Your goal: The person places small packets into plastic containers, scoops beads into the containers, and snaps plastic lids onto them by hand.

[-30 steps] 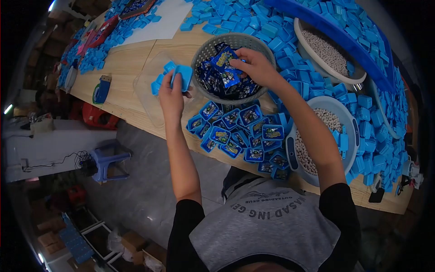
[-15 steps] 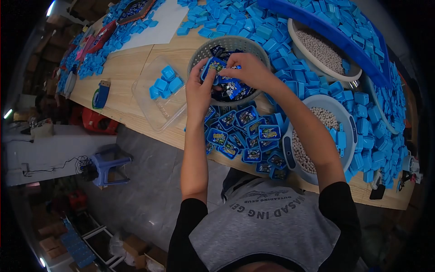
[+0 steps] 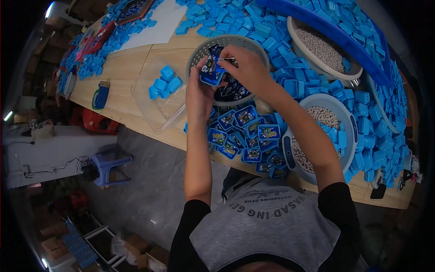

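My left hand (image 3: 200, 90) is wrapped round a small blue plastic box (image 3: 211, 80), tilted above a grey-green perforated basket (image 3: 198, 56). Over the box, my right hand (image 3: 247, 65) pinches a dark blue printed packet (image 3: 230, 60), its fingertips at the box's upper edge. More shiny blue-and-silver packets (image 3: 233, 92) lie in the basket, partly hidden by my hands. Just below the basket, several blue boxes with printed packets inside (image 3: 246, 115) are heaped near the table edge.
To the left, a clear plastic tray (image 3: 168, 123) holds several blue boxes. A pale blue basin (image 3: 349, 149) of small beige balls stands under my right forearm, with a cream basin (image 3: 294, 34) beyond. Loose blue boxes (image 3: 272, 43) cover the table's far and right sides.
The blue box in my left hand has tipped and shifted slightly down. My right hand has risen a little and now holds a packet over the box's upper edge.
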Motion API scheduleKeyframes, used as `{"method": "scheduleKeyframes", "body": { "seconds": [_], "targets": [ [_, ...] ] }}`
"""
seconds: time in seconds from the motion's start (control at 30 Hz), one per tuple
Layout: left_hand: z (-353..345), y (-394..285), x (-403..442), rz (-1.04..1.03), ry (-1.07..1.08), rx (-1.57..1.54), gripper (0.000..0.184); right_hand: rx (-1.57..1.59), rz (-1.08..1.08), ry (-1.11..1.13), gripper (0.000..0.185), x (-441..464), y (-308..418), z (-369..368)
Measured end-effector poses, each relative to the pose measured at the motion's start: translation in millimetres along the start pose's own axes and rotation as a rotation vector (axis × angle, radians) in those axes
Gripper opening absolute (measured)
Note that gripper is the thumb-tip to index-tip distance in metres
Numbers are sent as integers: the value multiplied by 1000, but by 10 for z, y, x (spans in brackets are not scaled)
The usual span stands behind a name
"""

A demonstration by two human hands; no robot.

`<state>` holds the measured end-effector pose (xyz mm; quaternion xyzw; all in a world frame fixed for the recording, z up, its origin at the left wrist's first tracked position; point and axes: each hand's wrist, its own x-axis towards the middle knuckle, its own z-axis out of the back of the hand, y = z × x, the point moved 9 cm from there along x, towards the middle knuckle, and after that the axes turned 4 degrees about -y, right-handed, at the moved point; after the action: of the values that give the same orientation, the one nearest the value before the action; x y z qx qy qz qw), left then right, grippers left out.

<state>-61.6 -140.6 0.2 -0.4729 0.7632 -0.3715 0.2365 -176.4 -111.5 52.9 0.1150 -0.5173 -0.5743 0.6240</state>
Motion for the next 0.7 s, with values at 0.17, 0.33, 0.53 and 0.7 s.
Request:
{"method": "scheduleKeyframes", "body": {
  "seconds": [0.17,0.33,0.53,0.7],
  "targets": [
    [182,8,3,-85,-123,228,32,66,60,98,16,-9,99,-60],
    [246,-72,-34,-125,-197,228,25,126,2,0,16,14,67,43],
    [262,-390,-286,-254,-255,283,24,116,-306,80,24,-20,-372,-85],
    [553,-207,-741,-97,-243,701,18,-346,-124,402,37,-249,-975,-670]
  ]
}}
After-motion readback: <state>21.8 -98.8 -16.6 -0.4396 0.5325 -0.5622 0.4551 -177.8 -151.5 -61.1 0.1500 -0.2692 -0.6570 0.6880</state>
